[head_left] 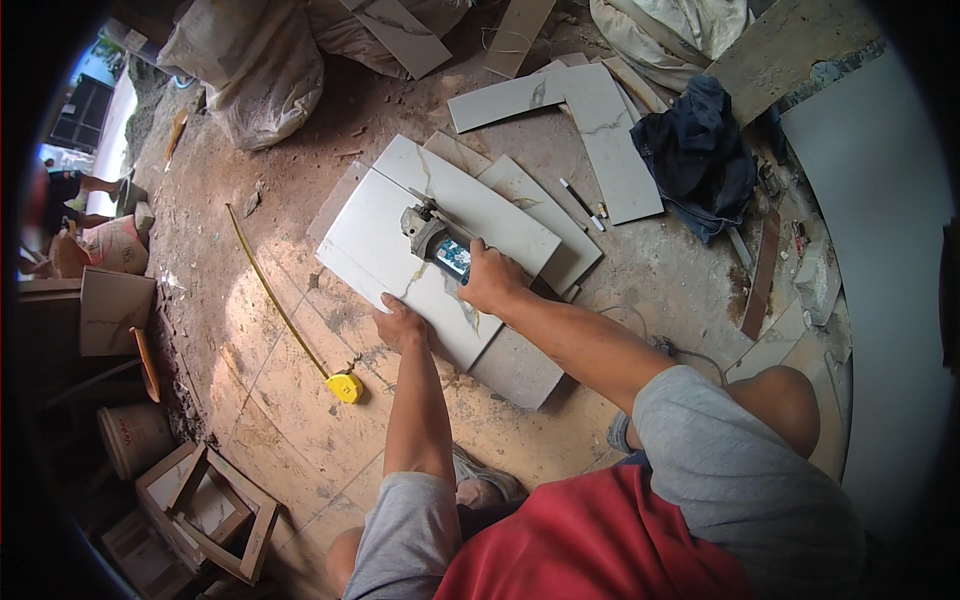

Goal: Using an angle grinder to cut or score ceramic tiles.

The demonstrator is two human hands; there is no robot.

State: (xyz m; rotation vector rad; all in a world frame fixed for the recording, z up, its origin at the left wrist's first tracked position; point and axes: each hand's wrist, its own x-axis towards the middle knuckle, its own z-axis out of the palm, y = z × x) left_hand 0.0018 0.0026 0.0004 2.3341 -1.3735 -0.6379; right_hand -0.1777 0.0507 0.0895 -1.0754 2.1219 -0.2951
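My right hand grips the body of an angle grinder, whose disc rests at a dark straight line across a white veined tile. My left hand holds the near left edge of that tile, thumb on top. The tile lies on a small stack with a grey slab below and more tiles at the back right. Left of my hands a yellow tape measure lies with its blade drawn out. A marker lies right of the stack.
Cut tile pieces and dark cloth lie beyond, near white sacks. A bucket and wooden frames stand at lower left. A grey panel lines the right. A person's leg shows at far left.
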